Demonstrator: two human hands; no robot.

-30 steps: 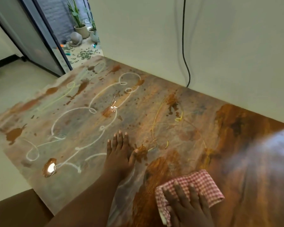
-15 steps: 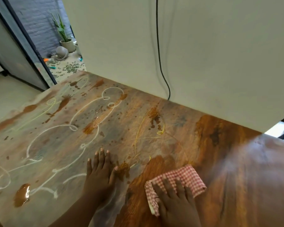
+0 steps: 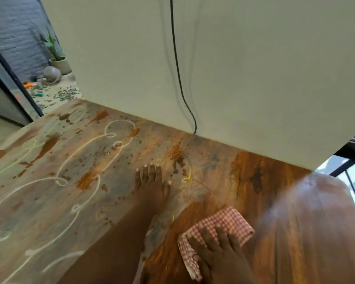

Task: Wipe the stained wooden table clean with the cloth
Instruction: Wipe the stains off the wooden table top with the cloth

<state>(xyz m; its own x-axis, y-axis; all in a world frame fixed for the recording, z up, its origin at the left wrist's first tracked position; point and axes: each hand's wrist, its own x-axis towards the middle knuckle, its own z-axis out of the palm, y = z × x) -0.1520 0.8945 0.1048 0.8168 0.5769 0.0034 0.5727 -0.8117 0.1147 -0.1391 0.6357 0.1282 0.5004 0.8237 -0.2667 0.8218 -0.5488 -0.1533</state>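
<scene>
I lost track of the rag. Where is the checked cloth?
In the head view, the checked cloth lies low right on the table, under the right hand, right of the left hand.

the wooden table (image 3: 264,181) runs along a pale wall (image 3: 254,78), with a black cable (image 3: 177,74) hanging down to the table's back edge. the left hand (image 3: 152,187) lies flat on the wood, fingers together and pointing away, among brown splashes (image 3: 49,142), white looping lines (image 3: 84,144) and thin yellow streaks (image 3: 188,177). the right hand (image 3: 219,253) presses flat on a folded red-and-white checked cloth (image 3: 225,222) near the bottom edge, fingers spread over it. the wood around the cloth and to its right looks darker and free of marks. at far left, beyond the table, a potted plant (image 3: 56,56) stands by a grey brick wall (image 3: 14,33).
</scene>
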